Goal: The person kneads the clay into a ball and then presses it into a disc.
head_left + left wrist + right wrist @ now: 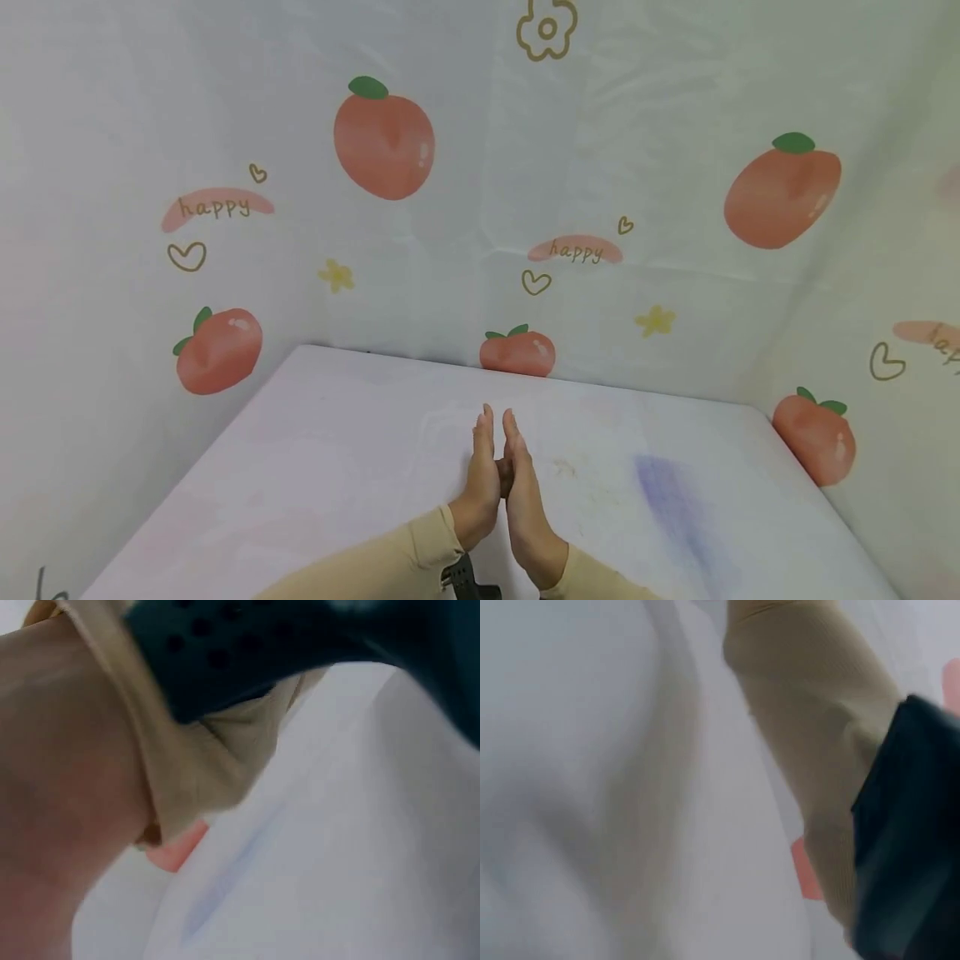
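Both hands stand upright over the table in the head view, palms facing each other, fingers straight and pointing away. A small brown lump (pixel 506 477) is pressed between the palms of the left hand (pixel 480 479) and the right hand (pixel 528 504). The fingertips of the two hands are a little apart. Most of the lump is hidden by the palms. In the left wrist view a wrist (pixel 60 780), a beige sleeve (pixel 195 765) and a dark strap show. The right wrist view has a beige sleeve (pixel 810 712) and a dark strap, with no fingers visible.
A white table (pixel 360 417) lies under the hands, with a blue-purple smudge (pixel 675 508) at the right. Behind and beside it hangs a pale cloth (pixel 450 250) printed with red fruit, flowers, hearts and lettering.
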Available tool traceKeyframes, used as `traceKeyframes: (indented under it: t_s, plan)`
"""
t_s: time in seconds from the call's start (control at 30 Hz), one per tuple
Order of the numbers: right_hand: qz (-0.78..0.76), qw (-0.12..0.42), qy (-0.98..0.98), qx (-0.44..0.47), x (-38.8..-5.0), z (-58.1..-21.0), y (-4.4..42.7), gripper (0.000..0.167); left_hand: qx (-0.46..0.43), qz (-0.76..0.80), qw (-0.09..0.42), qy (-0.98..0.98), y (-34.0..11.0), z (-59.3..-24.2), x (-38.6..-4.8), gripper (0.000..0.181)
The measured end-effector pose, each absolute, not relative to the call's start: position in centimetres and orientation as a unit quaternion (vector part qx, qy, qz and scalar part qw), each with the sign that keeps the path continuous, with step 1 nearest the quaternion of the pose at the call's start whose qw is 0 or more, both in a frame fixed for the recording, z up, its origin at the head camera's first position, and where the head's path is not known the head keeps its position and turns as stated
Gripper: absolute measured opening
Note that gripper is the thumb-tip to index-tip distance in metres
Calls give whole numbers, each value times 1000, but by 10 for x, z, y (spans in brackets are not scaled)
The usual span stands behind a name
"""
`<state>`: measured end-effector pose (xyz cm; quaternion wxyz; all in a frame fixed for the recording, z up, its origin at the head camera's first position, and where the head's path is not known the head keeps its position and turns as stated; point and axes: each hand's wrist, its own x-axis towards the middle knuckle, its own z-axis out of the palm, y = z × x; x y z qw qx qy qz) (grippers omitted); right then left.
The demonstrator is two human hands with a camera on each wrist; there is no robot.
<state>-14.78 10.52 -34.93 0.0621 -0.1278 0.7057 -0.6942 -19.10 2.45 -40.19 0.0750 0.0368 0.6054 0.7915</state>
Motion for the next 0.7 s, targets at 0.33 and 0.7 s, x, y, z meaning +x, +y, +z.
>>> traceKeyframes:
  t_s: [0.33,0.7]
  plan:
    - [-737,97,668,-37,-191,-387,111,78,201,730,4,653,15,-400,-175,60]
    - [-731,50,678,-61,-176,-396,93,73,170,730,-5,661,14,-389,-181,62]
